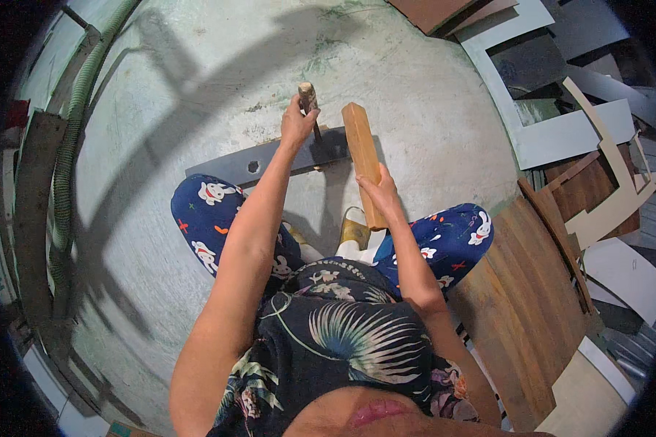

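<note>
Two hands are at work here, and we start with their holds: our left hand (297,125) is wrapped tight around the pale wooden handle of a hammer (308,98), whose top pokes out above the fist while the dark shaft runs down toward a flat grey strip (229,166) lying on the concrete floor (197,80). Our right hand (380,195) is pressed around the lower part of a wooden block (363,156), thumb on one face and fingers behind, holding it up on end with its foot just beside the strip's right end. We judge the block to be stiff, solid and fairly light, with dry squared faces that should not slip; low on its length, where we have it, looks like the steadiest place to take hold. The hammer looks head-heavy, so a firm fist near the handle's end suits it. The strip has a round hole near its left end and seems thin and rigid. We sit low, with our patterned blue knees to either side of the work. To the right lie brown wood boards (521,306) and a heap of pale cut panel scraps (576,131); a green ribbed hose (69,146) runs along the left edge. We see no containers.
</note>
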`<state>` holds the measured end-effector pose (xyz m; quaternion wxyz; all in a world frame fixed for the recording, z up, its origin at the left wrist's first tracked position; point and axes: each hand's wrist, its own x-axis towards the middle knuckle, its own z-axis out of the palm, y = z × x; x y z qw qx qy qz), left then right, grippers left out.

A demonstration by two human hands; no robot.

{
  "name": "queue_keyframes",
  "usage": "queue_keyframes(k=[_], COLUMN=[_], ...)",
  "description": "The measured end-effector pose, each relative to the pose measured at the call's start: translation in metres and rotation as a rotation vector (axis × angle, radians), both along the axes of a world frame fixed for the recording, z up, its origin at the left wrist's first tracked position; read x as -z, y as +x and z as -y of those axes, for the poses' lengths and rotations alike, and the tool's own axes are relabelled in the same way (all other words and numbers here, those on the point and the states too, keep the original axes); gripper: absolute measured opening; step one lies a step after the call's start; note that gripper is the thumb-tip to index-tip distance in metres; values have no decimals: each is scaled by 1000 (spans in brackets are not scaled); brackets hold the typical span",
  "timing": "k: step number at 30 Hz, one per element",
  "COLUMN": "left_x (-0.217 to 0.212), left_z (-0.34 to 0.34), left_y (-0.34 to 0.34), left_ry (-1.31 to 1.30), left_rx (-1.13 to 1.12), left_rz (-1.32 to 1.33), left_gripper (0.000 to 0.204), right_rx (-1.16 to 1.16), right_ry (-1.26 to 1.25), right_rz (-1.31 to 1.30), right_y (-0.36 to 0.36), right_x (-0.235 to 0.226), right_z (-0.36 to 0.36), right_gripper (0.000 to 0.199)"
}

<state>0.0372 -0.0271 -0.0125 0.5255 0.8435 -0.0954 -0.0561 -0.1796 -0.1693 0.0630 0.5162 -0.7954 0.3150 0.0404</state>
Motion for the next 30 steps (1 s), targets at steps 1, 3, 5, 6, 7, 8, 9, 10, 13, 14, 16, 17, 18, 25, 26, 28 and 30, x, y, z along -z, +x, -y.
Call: queue_keyframes(k=[1,3,5,6,7,8,9,10,13,14,16,17,18,25,26,28,30], left_x=[-2,-6,-10,-12,-14,-16,-14,-14,-18,-18,-20,-21,-21,-24,-21,-23,-24], left_z=[0,-3,-3,-2,-1,0,-4,-4,-4,-5,-4,-5,-7,-5,-6,-4,-2], left_y=[-2,-3,-4,-4,-4,-3,-3,-3,-5,-6,-7,-6,-6,-10,-11,-12,-11], left_ry=[-16,-24,-33,-51,-70,-76,-70,-66,-44,-48,-13,-14,3,-5,-6,2,-11], left_rx=[-4,3,12,14,16,13,14,21,35,28,30,24,30,64,64,67,68], left_rz=[-2,-31,-63,-75,-87,-85,-70,-57,-54,-54,10,11,-10,-44,-44,-75,-65], left_gripper=[52,51,50,50,49,49,49,49,50,50,46,46,46,53,53,52,52], right_rx=[8,1,-3,-24,-45,-48,-84,-114,-209,-217,-253,-269,-276,-381,-446,-499,-403], right_ry=[7,-10,-28,-104,-181,-187,-180,-176,-245,-247,-275,-272,-271,-457,-481,-509,-391], right_rz=[3,1,-3,15,32,34,89,140,233,233,283,359,359,259,63,-136,144], right_y=[0,0,0,1,2,3,8,12,27,33,47,53,59,80,83,82,71], right_x=[-2,-8,-7,-5,-3,-2,-13,-25,-68,-83,-119,-135,-151,-165,-162,-153,-142], right_z=[-1,-5,-4,-4,-3,1,-2,-4,-4,-4,-7,-11,-17,-24,-23,-16,-6], right_gripper=[65,68,72,75,77,77,81,85,84,84,82,79,79,80,80,81,79])
